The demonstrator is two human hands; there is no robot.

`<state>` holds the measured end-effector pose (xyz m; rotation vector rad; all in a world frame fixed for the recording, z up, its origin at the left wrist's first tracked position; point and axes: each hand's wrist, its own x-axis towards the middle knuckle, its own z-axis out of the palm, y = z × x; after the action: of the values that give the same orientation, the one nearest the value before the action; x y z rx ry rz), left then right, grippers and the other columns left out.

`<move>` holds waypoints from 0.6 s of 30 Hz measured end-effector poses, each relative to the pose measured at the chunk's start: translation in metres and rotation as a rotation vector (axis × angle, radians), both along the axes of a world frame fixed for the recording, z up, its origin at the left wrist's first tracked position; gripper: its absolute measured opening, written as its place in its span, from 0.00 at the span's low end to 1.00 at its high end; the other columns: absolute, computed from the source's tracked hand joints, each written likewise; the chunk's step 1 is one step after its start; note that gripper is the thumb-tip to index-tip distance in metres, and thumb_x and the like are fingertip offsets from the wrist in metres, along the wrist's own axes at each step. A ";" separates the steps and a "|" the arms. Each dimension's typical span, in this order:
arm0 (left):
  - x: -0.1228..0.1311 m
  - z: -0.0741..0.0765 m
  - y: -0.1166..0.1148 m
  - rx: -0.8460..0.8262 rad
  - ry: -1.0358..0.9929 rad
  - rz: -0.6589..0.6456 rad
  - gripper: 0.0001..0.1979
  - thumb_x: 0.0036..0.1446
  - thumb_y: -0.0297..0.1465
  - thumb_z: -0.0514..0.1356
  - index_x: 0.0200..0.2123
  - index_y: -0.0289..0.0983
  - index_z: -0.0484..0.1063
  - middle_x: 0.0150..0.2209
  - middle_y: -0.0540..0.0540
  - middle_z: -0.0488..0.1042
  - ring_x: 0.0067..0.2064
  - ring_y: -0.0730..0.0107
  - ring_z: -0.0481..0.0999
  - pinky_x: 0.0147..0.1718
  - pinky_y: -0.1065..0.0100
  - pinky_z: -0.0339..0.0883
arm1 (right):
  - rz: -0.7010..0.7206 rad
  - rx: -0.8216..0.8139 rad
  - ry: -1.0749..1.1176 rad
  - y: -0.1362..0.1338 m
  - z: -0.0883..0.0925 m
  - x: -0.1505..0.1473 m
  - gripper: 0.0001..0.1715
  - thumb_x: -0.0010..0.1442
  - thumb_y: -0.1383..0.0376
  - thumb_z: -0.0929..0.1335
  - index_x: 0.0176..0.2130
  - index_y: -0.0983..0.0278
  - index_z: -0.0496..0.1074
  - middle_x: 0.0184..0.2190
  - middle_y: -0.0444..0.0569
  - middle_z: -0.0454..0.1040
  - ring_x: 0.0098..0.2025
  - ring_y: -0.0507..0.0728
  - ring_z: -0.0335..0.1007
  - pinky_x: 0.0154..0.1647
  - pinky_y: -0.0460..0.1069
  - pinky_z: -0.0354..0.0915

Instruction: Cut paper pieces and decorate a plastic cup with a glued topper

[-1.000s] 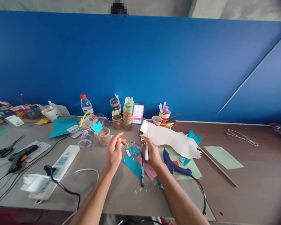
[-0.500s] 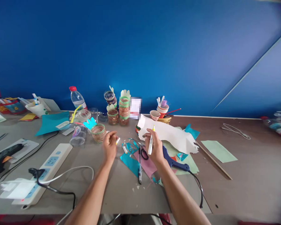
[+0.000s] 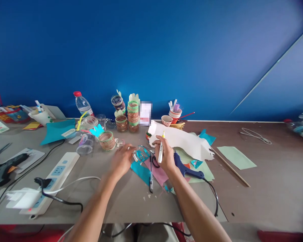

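Head view: right hand [image 3: 165,157] is clamped on the yellow-tipped marker [image 3: 161,152], upright above the pink paper [image 3: 158,173]; left hand [image 3: 121,160] lies loose, fingers outstretched, beside the teal cutout [image 3: 142,155]. A bare tip could smear the white sheet [image 3: 184,143] just behind.

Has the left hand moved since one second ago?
Yes. The left hand has gone right, away from the wrapped cup, toward the teal cutout.

Grey bench [image 3: 267,188]. Left of left hand [image 3: 121,161]: power strip [image 3: 53,174], black glue gun [image 3: 5,168]. Right of right hand [image 3: 165,158]: blue glue gun [image 3: 187,169], white paper [image 3: 184,143], stick [image 3: 229,166], green sheet [image 3: 236,157].
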<state>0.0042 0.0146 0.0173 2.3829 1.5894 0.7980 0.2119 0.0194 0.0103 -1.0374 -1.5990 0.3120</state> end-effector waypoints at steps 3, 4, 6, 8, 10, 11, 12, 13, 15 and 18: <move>0.005 -0.007 -0.003 -0.089 0.320 -0.013 0.17 0.58 0.23 0.53 0.47 0.41 0.75 0.53 0.38 0.70 0.46 0.54 0.76 0.43 0.57 0.68 | 0.006 -0.020 0.008 0.000 0.000 0.000 0.17 0.62 0.68 0.61 0.52 0.63 0.63 0.35 0.51 0.76 0.34 0.55 0.72 0.37 0.50 0.68; 0.006 -0.009 -0.003 -0.105 0.372 -0.025 0.16 0.59 0.24 0.52 0.46 0.41 0.75 0.53 0.37 0.70 0.45 0.53 0.76 0.42 0.57 0.68 | 0.008 -0.026 0.010 0.000 0.000 0.000 0.17 0.62 0.68 0.61 0.51 0.63 0.63 0.35 0.51 0.76 0.34 0.55 0.72 0.38 0.50 0.68; 0.008 -0.012 -0.001 -0.112 0.403 -0.037 0.14 0.59 0.24 0.52 0.43 0.39 0.75 0.51 0.37 0.70 0.45 0.53 0.76 0.41 0.57 0.67 | 0.012 -0.038 0.015 0.000 0.000 0.000 0.17 0.63 0.68 0.61 0.51 0.64 0.64 0.35 0.51 0.76 0.35 0.55 0.73 0.38 0.50 0.67; 0.009 -0.013 0.002 -0.109 0.342 -0.047 0.14 0.59 0.22 0.51 0.41 0.38 0.74 0.49 0.39 0.72 0.44 0.57 0.76 0.41 0.59 0.67 | 0.017 -0.047 0.030 -0.001 0.001 0.000 0.16 0.63 0.67 0.61 0.51 0.64 0.64 0.35 0.52 0.76 0.35 0.56 0.72 0.39 0.51 0.67; 0.009 -0.013 0.004 -0.096 0.193 -0.054 0.14 0.58 0.22 0.50 0.40 0.38 0.72 0.47 0.42 0.73 0.43 0.61 0.75 0.42 0.62 0.67 | 0.048 -0.073 0.086 -0.002 0.002 -0.001 0.16 0.63 0.65 0.62 0.51 0.63 0.64 0.35 0.51 0.76 0.33 0.55 0.71 0.38 0.51 0.67; 0.009 -0.012 0.005 -0.086 0.101 -0.056 0.13 0.58 0.22 0.49 0.41 0.39 0.71 0.46 0.43 0.73 0.43 0.63 0.75 0.42 0.64 0.67 | 0.081 -0.097 0.139 -0.003 0.003 -0.001 0.16 0.63 0.63 0.62 0.51 0.62 0.65 0.35 0.51 0.76 0.31 0.54 0.70 0.37 0.51 0.67; 0.010 -0.010 0.007 -0.077 0.011 -0.054 0.13 0.59 0.23 0.49 0.41 0.39 0.70 0.45 0.44 0.74 0.43 0.64 0.75 0.42 0.65 0.67 | 0.127 -0.131 0.209 -0.004 0.004 -0.002 0.17 0.63 0.61 0.62 0.52 0.62 0.65 0.35 0.50 0.76 0.29 0.54 0.69 0.35 0.51 0.67; 0.011 -0.009 0.008 -0.074 -0.070 -0.049 0.12 0.59 0.24 0.49 0.41 0.40 0.70 0.43 0.45 0.74 0.43 0.64 0.75 0.41 0.65 0.67 | 0.188 -0.173 0.291 -0.005 0.005 -0.002 0.18 0.64 0.59 0.62 0.52 0.61 0.65 0.33 0.49 0.76 0.27 0.53 0.68 0.33 0.50 0.66; 0.014 -0.006 0.009 -0.096 -0.192 -0.042 0.11 0.59 0.26 0.50 0.40 0.40 0.70 0.40 0.47 0.75 0.43 0.64 0.75 0.41 0.65 0.67 | 0.319 -0.265 0.452 -0.007 0.006 -0.002 0.22 0.65 0.53 0.60 0.53 0.61 0.66 0.29 0.47 0.75 0.23 0.52 0.66 0.28 0.49 0.65; 0.019 -0.007 0.013 -0.174 -0.341 -0.034 0.10 0.58 0.29 0.51 0.39 0.41 0.71 0.38 0.48 0.77 0.41 0.65 0.75 0.41 0.66 0.67 | 0.410 -0.357 0.585 -0.008 0.006 -0.003 0.30 0.65 0.45 0.56 0.49 0.62 0.72 0.24 0.46 0.72 0.21 0.52 0.63 0.22 0.48 0.61</move>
<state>0.0235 0.0272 0.0107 2.0187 1.4142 0.9557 0.2087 0.0116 0.0165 -0.7656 -1.2224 1.1063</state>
